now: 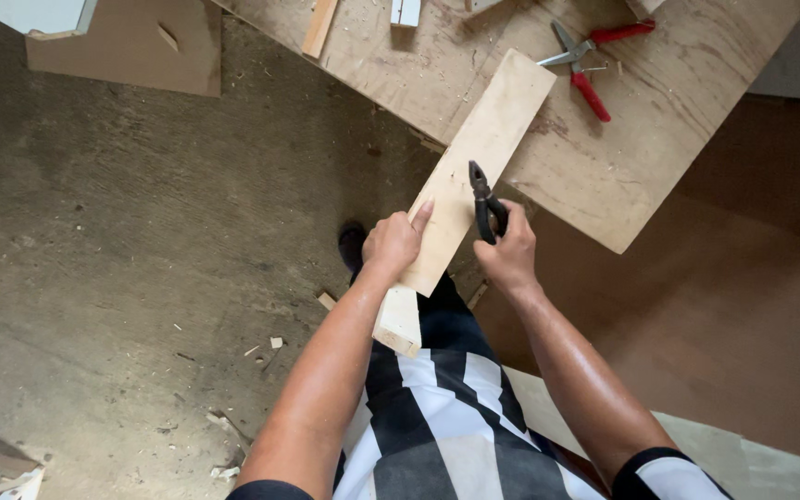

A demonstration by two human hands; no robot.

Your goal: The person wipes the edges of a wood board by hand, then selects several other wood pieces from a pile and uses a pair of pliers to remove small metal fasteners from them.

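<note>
Clothing: a striped black and white garment (437, 417) is nearest to the camera, below the board.
Left hand: the left hand (391, 243) grips the near part of the board on its left edge, fingers wrapped around it, one finger lying flat on top.
Right hand: the right hand (509, 252) is just right of the board and is closed around the handles of black pliers (483, 199).
Pliers: their tip points up, away from the person, and lies over the right edge of the board; the jaws look closed.
Board: the light wooden board (474, 167) is tilted, its near end over the person's lap, its far end resting on the table.
Table: a plywood table (604, 176) lies beyond the board, with sawdust on it.
Red pliers: a tool with red handles (590, 60) lies on the table, right of the board's far end, well apart from both hands.
Floor: grey concrete floor (141, 231) is left of the board, with small wood chips.
</note>
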